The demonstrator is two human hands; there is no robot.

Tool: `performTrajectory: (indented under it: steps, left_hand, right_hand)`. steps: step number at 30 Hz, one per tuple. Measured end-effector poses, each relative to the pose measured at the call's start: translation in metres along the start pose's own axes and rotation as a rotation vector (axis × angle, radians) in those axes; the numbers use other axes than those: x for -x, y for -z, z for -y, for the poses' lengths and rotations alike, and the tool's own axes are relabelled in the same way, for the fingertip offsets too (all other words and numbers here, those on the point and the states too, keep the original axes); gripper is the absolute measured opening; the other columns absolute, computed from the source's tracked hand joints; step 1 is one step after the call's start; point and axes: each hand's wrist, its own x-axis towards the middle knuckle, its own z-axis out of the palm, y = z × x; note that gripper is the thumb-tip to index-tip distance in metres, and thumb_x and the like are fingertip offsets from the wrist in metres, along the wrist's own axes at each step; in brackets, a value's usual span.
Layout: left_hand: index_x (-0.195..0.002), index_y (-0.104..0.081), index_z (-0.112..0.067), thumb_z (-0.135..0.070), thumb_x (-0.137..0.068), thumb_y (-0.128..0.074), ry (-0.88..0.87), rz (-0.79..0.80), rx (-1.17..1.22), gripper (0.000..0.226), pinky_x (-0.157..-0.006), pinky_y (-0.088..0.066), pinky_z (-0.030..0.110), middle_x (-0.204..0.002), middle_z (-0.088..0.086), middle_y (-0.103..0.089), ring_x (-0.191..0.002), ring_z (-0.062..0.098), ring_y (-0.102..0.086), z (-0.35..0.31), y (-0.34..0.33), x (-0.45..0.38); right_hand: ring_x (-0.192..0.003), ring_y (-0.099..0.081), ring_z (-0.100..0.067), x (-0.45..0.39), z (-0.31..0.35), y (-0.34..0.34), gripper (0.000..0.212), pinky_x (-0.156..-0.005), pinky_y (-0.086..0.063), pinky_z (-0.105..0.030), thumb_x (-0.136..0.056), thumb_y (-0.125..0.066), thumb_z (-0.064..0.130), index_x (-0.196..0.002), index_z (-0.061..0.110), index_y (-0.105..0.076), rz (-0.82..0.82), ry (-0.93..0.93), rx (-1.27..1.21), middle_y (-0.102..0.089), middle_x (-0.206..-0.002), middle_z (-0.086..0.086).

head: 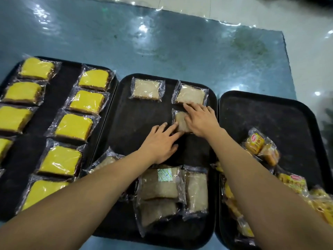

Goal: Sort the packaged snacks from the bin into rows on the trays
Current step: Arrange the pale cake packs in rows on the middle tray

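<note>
Packet of pale cake (180, 121), clear film wrap, lying flat on the middle tray (140, 112) in its right-hand column, just below the wrapped slice at the far right corner (190, 94). Right hand (201, 121) spread flat over it, fingers straight, tips reaching the packet above. Left hand (160, 141) flat beside it, straight fingertips touching the packet's left edge. Neither hand pinches anything.

Handling, judged: light; soft and easily crushed inside; film slick and crinkly, apt to slide on the tray. Best taken by the sealed end flaps or lightly across the short sides; nudging with flat fingers suits squaring it into line.

Middle tray, black, rounded corners: one further pale packet at the far left corner (147, 89); a loose overlapping heap of pale packets at the near edge (173, 192), one label-side up; another partly under the left forearm at the near left edge (106, 161). Centre bare.

Left tray (72, 73): yellow cake slices in clear wrap (73, 126), in two tidy columns running far to near.

Right tray (270, 112): far half bare; orange-yellow printed snack packs (259, 145) in an unsorted pile along its near and left edges.

Bin: not in view. Trays rest side by side on a glossy blue-green sheet (180, 42).
</note>
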Motion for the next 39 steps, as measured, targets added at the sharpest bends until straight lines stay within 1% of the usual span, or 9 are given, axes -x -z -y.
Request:
performTrajectory:
  steps: [5, 13, 18, 21, 25, 30, 33, 37, 39]
  left_hand:
    - [-0.158, -0.01, -0.038, -0.05, -0.102, -0.035, 0.001, 0.015, 0.047, 0.063, -0.119, -0.016, 0.046, -0.169, -0.004, -0.003, -0.153, 0.031, -0.012, 0.002, -0.005, -0.004]
    - [-0.158, -0.014, -0.035, -0.05, -0.102, -0.036, 0.01, 0.052, 0.082, 0.062, -0.117, -0.018, 0.047, -0.169, -0.004, -0.003, -0.151, 0.034, -0.015, 0.0, 0.002, -0.01]
    - [-0.158, -0.019, -0.032, -0.042, -0.101, -0.041, 0.1, -0.026, 0.118, 0.061, -0.117, -0.022, 0.046, -0.167, 0.004, -0.015, -0.147, 0.034, -0.024, -0.002, 0.014, 0.032]
    - [-0.153, -0.033, -0.027, -0.036, -0.098, -0.045, 0.175, -0.129, 0.116, 0.057, -0.115, -0.026, 0.044, -0.161, 0.006, -0.03, -0.14, 0.031, -0.033, 0.009, 0.013, 0.097]
    - [-0.141, -0.051, -0.022, -0.033, -0.089, -0.045, 0.378, -0.254, 0.117, 0.054, -0.107, -0.035, 0.044, -0.148, 0.007, -0.046, -0.128, 0.03, -0.043, 0.037, -0.005, 0.202]
    - [-0.151, -0.044, -0.023, -0.032, -0.088, -0.052, 0.429, -0.122, 0.117, 0.064, -0.106, -0.043, 0.048, -0.159, -0.001, -0.039, -0.131, 0.034, -0.049, 0.044, -0.041, 0.279]
    - [-0.156, -0.034, -0.023, -0.031, -0.088, -0.062, 0.44, -0.117, 0.146, 0.074, -0.109, -0.04, 0.049, -0.164, -0.001, -0.029, -0.136, 0.034, -0.045, 0.042, -0.047, 0.281]
    - [-0.154, -0.036, -0.023, -0.038, -0.092, -0.054, 0.451, -0.118, 0.152, 0.067, -0.113, -0.034, 0.048, -0.163, 0.0, -0.03, -0.139, 0.034, -0.039, 0.042, -0.045, 0.277]
    - [-0.157, -0.029, -0.024, -0.044, -0.092, -0.049, 0.453, -0.068, 0.167, 0.07, -0.117, -0.028, 0.047, -0.166, -0.002, -0.022, -0.145, 0.032, -0.03, 0.04, -0.045, 0.277]
  right_hand:
    - [-0.154, -0.018, -0.016, 0.004, -0.031, -0.009, 0.049, -0.121, -0.01, -0.065, -0.105, -0.036, 0.044, -0.151, 0.026, -0.041, 0.006, 0.039, -0.02, -0.024, -0.166, 0.008]
    - [-0.149, -0.031, -0.021, 0.004, -0.039, -0.007, 0.054, -0.122, -0.013, -0.059, -0.103, -0.041, 0.041, -0.154, 0.027, -0.032, -0.049, 0.049, -0.012, -0.034, -0.161, 0.003]
    - [-0.136, -0.046, -0.03, 0.03, 0.003, -0.01, 0.052, -0.112, -0.031, -0.053, -0.1, -0.047, 0.032, -0.15, 0.024, -0.037, -0.25, -0.039, -0.166, -0.048, -0.149, -0.005]
    - [-0.129, -0.05, -0.032, 0.06, 0.06, -0.019, 0.049, -0.108, -0.036, -0.051, -0.097, -0.052, 0.03, -0.145, 0.022, -0.045, -0.267, -0.044, -0.263, -0.053, -0.144, -0.005]
    - [-0.122, -0.051, -0.021, 0.106, 0.146, -0.034, 0.04, -0.107, -0.031, -0.043, -0.096, -0.055, 0.032, -0.136, 0.028, -0.055, -0.257, 0.081, -0.315, -0.059, -0.133, 0.005]
    - [-0.111, -0.054, -0.021, 0.154, 0.219, -0.06, 0.031, -0.111, -0.03, -0.039, -0.094, -0.05, 0.03, -0.121, 0.025, -0.064, -0.17, 0.275, -0.186, -0.062, -0.117, 0.007]
    - [-0.125, -0.05, -0.021, 0.166, 0.231, -0.07, 0.04, -0.123, -0.017, -0.045, -0.095, -0.051, 0.03, -0.134, 0.025, -0.056, -0.085, 0.227, -0.09, -0.058, -0.132, 0.006]
    - [-0.135, -0.043, -0.019, 0.164, 0.231, -0.065, 0.054, -0.125, -0.007, -0.049, -0.094, -0.053, 0.039, -0.145, 0.031, -0.041, -0.056, 0.108, -0.005, -0.054, -0.139, 0.006]
    - [-0.136, -0.044, -0.019, 0.161, 0.234, -0.062, 0.059, -0.126, -0.003, -0.047, -0.093, -0.056, 0.039, -0.149, 0.031, -0.037, -0.022, 0.074, -0.058, -0.057, -0.138, 0.004]
